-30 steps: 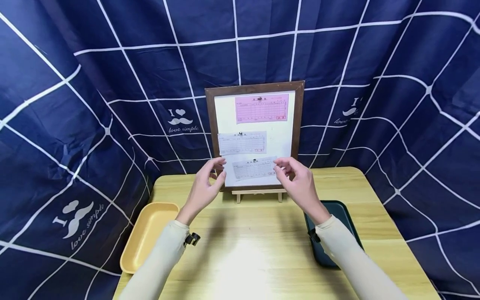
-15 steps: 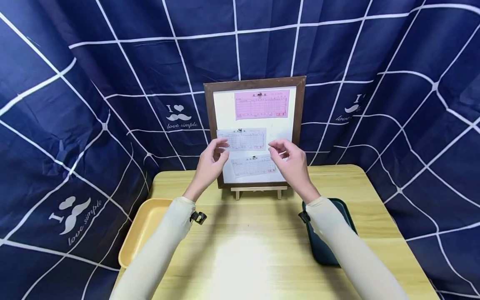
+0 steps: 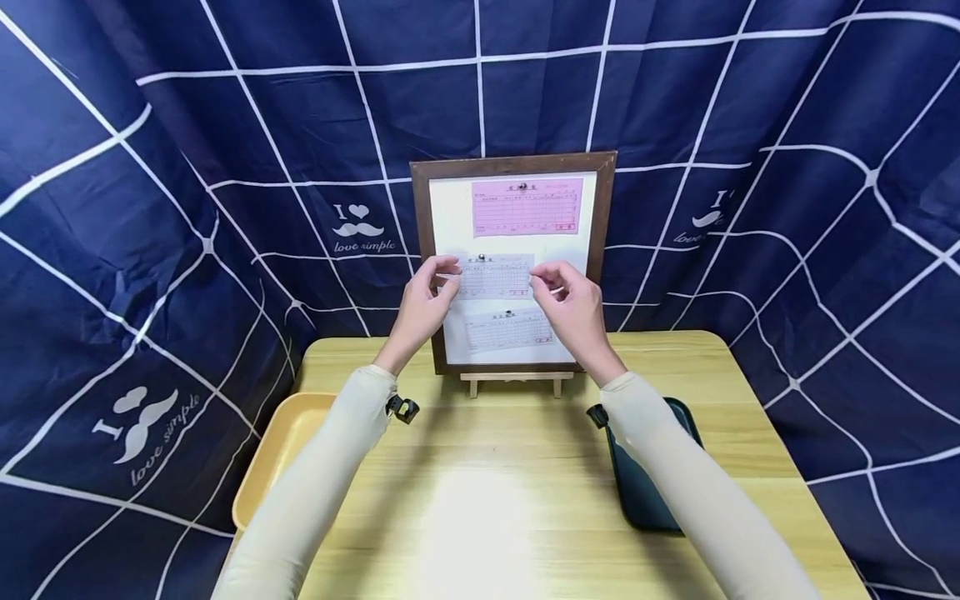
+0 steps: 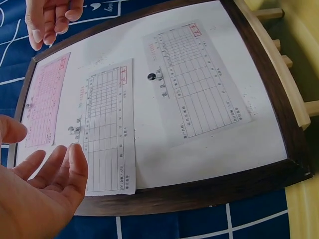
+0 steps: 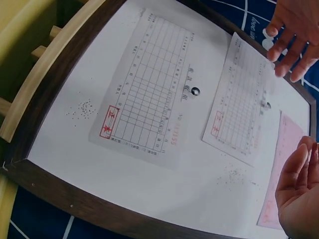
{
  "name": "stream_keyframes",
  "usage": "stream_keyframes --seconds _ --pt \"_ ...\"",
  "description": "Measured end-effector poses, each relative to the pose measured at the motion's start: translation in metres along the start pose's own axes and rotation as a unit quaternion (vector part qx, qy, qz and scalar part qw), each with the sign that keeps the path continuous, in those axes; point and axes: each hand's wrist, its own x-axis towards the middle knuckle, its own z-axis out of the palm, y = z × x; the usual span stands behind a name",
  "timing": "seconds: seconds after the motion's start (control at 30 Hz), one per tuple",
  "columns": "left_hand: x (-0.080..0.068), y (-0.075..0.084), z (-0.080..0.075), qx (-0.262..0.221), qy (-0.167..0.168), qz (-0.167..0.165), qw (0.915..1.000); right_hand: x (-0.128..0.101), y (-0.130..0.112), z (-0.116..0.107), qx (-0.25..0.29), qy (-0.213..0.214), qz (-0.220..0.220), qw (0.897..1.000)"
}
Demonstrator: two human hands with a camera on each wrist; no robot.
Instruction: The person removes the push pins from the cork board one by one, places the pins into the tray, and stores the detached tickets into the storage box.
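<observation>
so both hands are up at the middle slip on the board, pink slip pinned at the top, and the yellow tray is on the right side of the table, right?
Not quite: the yellow tray sits on the table's left side; the dark tray is on the right, as the head view shows. Both hands, left hand and right hand, are at the middle slip, under the pink slip.

A wooden-framed whiteboard (image 3: 513,265) is standing at twelve o'clock on the pale wooden table (image 3: 510,500), a yellow plastic tray (image 3: 277,458) lying at nine, a dark green tray (image 3: 652,492) at three.

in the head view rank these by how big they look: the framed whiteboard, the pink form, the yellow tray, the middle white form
1. framed whiteboard, clearly largest.
2. yellow tray, though an arm hides part of it and it sits nearer the camera.
3. pink form.
4. middle white form, slightly smaller than the pink one; the hands cover its ends, so this is unsure.
</observation>
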Motion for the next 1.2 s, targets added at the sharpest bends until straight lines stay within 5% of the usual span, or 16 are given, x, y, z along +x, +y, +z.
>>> stream_keyframes --seconds 0.47,1.2 --pt "0.019 -0.001 0.004 -0.014 -0.003 0.003 0.9999 0.017 0.008 0.009 0.019 0.034 0.010 0.999" --pt "0.035 0.005 0.008 -0.151 -0.004 -0.061 0.9866 0.044 0.002 0.016 -0.002 0.053 -0.002 0.999"
